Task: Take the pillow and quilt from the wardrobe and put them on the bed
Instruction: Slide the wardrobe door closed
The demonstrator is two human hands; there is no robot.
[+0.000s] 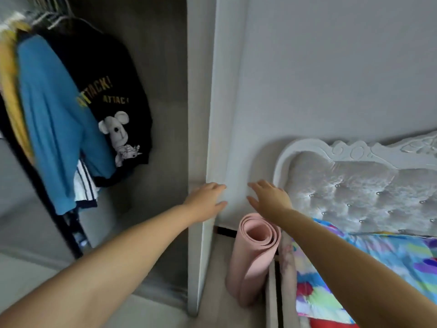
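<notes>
Both arms reach forward toward the middle of the frame. The left hand (205,200) is spread open, fingers loosely extended, its fingertips at the front edge of the white wardrobe side panel (221,129); it seems to touch the panel, though actual contact is hard to confirm. It holds nothing. The right hand (269,197) is also open wide with fingers splayed, held just right of the left hand against or just in front of the light wall surface (331,67); whether it touches cannot be told. It too is empty.

The wardrobe (163,102) fills the left half of the frame, its interior open. Neither the pillow nor the quilt can be made out inside it in this view. Hanging in the upper left are several garments: one blue top (54,119), one black shirt (113,91) printed with yellow lettering and a white bear figure, one yellow garment (14,86) at the far left edge, and a striped white-and-dark piece (86,185) below the blue one.

At lower centre, one rolled pink mat (253,254) stands upright between the wardrobe panel and the bed. The bed (387,252) occupies the lower right, covered with one multicoloured sheet, and its one tufted grey headboard (354,190) with a carved white frame sits against the wall.
</notes>
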